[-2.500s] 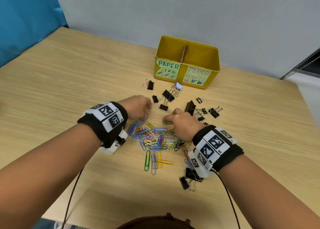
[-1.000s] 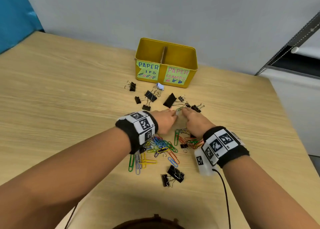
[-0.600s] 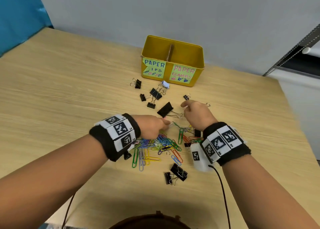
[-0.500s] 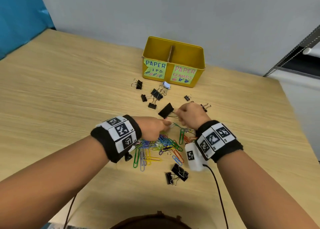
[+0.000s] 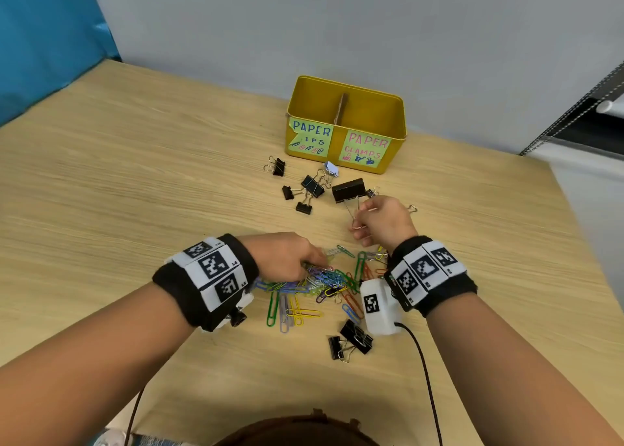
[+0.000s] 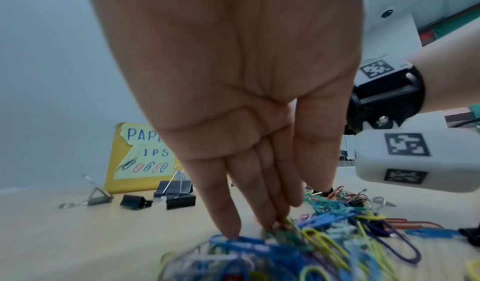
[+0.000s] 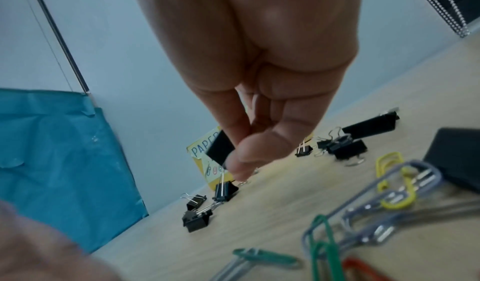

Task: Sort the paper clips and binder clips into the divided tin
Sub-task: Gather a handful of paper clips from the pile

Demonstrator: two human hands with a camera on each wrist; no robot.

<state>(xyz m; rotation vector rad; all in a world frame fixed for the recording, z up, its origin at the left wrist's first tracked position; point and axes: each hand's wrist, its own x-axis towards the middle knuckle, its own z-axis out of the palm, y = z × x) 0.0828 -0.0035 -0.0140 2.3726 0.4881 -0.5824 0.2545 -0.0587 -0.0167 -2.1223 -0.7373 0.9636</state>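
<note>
On a wooden desk (image 5: 135, 175), the right hand (image 5: 383, 223) pinched the wire handles of a large black binder clip (image 5: 348, 190), lifted just in front of the yellow divided tin (image 5: 346, 125). The left hand (image 5: 287, 256) lay with straight fingers touching the heap of coloured paper clips (image 5: 324, 280). Smaller binder clips (image 5: 305, 189) lay scattered between the heap and the tin.

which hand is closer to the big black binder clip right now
Right. The right hand pinches the wire handle of the big black binder clip. The left hand is farther back, fingers on the paper clip pile.
</note>
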